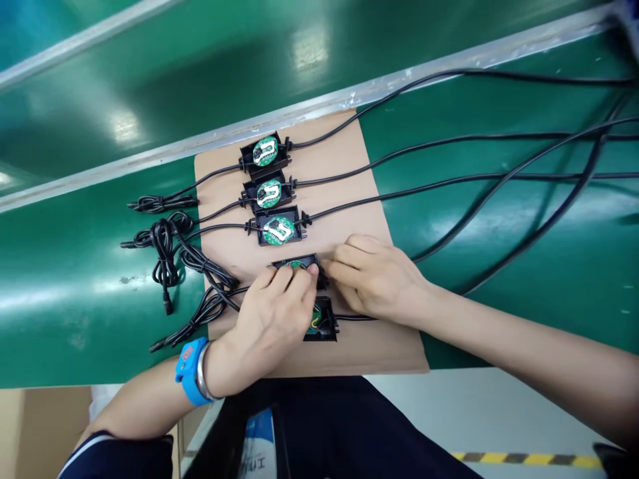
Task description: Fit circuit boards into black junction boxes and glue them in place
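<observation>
My left hand (pixel 277 316) is closed on a black plastic box (pixel 323 282), thumb and fingertips at its near and left sides. Part of a green circuit board (pixel 295 265) shows inside that box. At the box's right end, my right hand (pixel 377 276) is closed in a pinch around the black cable (pixel 424 255); the pinched stretch is hidden by the fingers. Just below lies another open black box (pixel 327 326) with coloured wires and a green board inside, partly covered by my left hand. A blue wrist strap (pixel 194 372) is on my left wrist.
Three open black boxes (pixel 278 233) with round green boards and white strips sit in a column on the brown cardboard sheet (pixel 344 359). Bundled black cables (pixel 167 249) lie at left; long cables run right across the green table (pixel 100 293). A metal strip (pixel 299 114) borders the back.
</observation>
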`<state>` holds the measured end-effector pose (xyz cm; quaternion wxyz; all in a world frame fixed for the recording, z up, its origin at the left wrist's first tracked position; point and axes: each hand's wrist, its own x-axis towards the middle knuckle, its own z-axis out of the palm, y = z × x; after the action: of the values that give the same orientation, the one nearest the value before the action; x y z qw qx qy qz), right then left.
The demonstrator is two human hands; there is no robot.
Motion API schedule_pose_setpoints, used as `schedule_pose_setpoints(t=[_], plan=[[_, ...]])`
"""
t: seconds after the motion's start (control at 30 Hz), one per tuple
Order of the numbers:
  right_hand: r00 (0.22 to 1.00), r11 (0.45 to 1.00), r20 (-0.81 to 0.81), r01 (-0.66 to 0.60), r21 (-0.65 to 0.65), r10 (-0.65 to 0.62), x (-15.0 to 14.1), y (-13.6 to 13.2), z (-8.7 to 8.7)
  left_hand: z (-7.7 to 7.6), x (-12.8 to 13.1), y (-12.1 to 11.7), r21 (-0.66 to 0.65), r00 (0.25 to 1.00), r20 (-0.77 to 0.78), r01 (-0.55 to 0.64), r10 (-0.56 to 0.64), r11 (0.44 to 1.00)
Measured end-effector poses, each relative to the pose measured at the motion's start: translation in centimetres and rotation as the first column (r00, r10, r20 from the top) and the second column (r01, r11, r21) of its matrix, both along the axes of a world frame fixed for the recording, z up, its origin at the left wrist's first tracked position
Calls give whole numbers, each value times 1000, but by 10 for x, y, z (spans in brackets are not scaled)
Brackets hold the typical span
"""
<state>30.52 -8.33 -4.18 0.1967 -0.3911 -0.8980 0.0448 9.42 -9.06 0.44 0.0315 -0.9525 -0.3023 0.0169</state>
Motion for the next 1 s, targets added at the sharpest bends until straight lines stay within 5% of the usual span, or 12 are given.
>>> schedule_pose_setpoints(t=[0.2, 0.47, 0.67, 0.87, 1.0], plan=[[991, 997, -136, 31, 77, -21, 0, -1, -13, 7, -7, -17, -47, 997, 6, -73, 73, 996], [990, 997, -135, 41, 66, -32, 1, -3, -10, 3, -7, -25, -26, 992, -41, -123, 122, 992], [992, 997, -127, 33, 68, -24, -2, -4, -3, 1, -5, -15, 25, 993, -115, -3, 6, 1000], [994, 996, -110, 13, 93, -2, 2, -2, -2, 16, -22, -3, -186, 992, 121, -24, 47, 982], [986, 996, -166, 20, 90, -5, -4, -9, 16, 26, -51, 15, -341, 892, 333, -188, 305, 921]])
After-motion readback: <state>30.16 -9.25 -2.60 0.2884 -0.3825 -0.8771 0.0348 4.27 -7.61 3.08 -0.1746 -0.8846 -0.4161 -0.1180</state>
